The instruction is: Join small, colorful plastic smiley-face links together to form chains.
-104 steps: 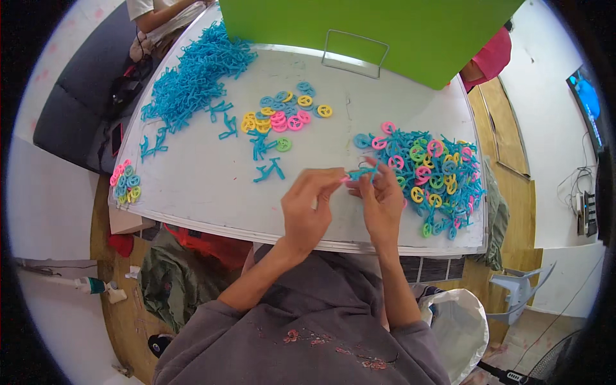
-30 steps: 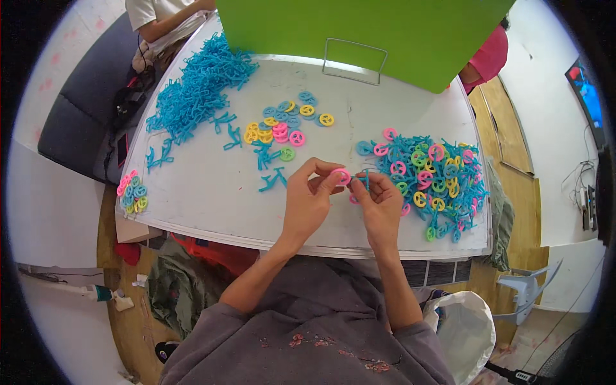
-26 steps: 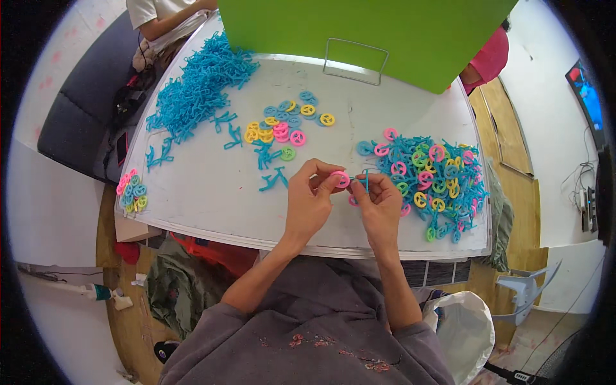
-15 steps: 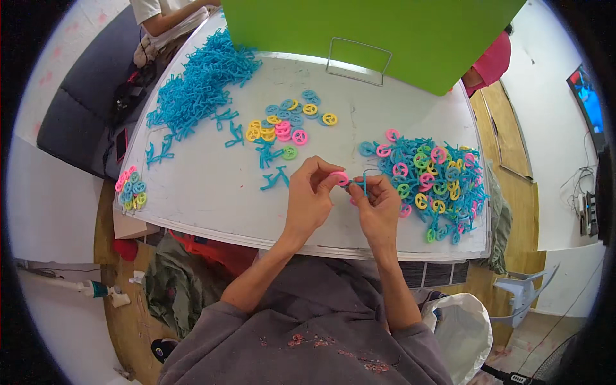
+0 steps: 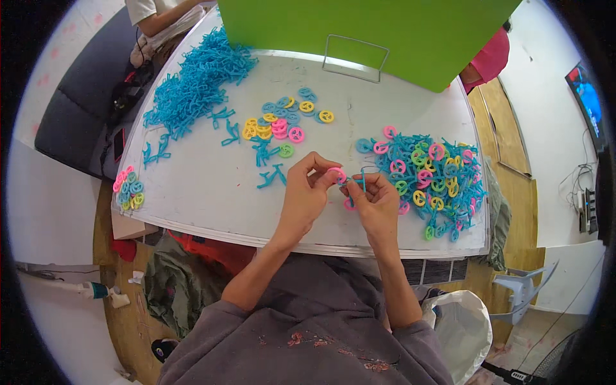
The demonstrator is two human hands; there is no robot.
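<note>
Between the thumb and fingers of my left hand (image 5: 303,197) is a small pink plastic wheel (image 5: 336,175). My right hand (image 5: 373,206) pinches a thin blue plastic frame (image 5: 364,180), one end of which stands up above the fingers. The wheel and the frame meet at my fingertips, where I cannot tell how far they are joined. Another pink wheel (image 5: 350,204) shows partly beside my right fingers. To the right lies a heap of blue frames with coloured wheels (image 5: 433,179). Ahead of my left hand are loose blue frames (image 5: 273,176) and a green wheel (image 5: 286,151).
A large pile of blue frames (image 5: 192,86) covers the table's far left. Loose wheels (image 5: 280,122) lie mid-table, with a small wheel cluster (image 5: 130,187) at the left edge. A green board (image 5: 372,35) with a wire handle stands at the back. Two other people sit beyond.
The pink wheel has turned in my left fingers and shows more of its face. Both hands stay together in nearly the same place; the whole view has shifted slightly.
</note>
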